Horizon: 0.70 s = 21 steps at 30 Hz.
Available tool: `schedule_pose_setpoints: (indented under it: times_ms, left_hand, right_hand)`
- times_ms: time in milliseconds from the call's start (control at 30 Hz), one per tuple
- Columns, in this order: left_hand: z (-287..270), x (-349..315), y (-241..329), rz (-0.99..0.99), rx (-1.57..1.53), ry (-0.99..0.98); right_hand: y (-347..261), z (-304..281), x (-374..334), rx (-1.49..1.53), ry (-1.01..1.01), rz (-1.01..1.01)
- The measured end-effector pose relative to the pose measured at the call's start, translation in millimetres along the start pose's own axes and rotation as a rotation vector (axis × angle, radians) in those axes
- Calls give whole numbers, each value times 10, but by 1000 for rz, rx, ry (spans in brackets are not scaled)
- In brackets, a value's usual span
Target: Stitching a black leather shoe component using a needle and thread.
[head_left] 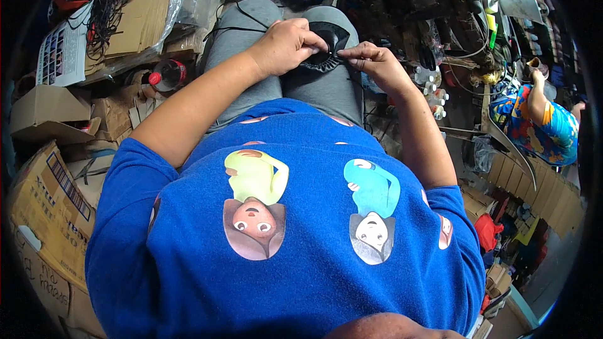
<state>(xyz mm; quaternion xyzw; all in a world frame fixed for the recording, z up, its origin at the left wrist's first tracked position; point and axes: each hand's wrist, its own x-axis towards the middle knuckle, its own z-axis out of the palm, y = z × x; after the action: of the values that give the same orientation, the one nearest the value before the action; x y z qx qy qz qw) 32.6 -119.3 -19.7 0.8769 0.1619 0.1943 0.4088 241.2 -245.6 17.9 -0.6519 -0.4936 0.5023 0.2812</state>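
Diffuse, fairly bright light; blue shirt (301,282) evenly exposed. Glare on clear plastic sheeting (196,3). Black item (323,59) — detail sunk in darkness. Fisheye bending toward rim — corners vignetted black.

Black gathered piece (319,66) partly hidden behind the left hand (286,44), pinch of the right hand (377,68) indistinct.

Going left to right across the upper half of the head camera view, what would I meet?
Printed sheet with small pictures, red-capped bottle, left hand, black piece with a gathered edge, right hand, white-capped bottles, person in a bright patterned shirt.
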Motion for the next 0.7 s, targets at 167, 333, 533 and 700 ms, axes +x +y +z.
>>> schedule_pose_setpoints:
  times_ms: [167,333,533,700]
  left_hand:
    - [-29,102,-2,96,-10,-55]
    - [-36,-67,112,-181,-69,-12]
    - [203,66,-42,-349,-391,-26]
    - [140,140,65,-340,-388,-124]
  right_hand:
    - [-57,22,-24,95,-16,67]
    - [-80,106,-66,227,60,128]
    - [-23,173,47,268,127,142]
    - [-151,173,106,190,129,191]
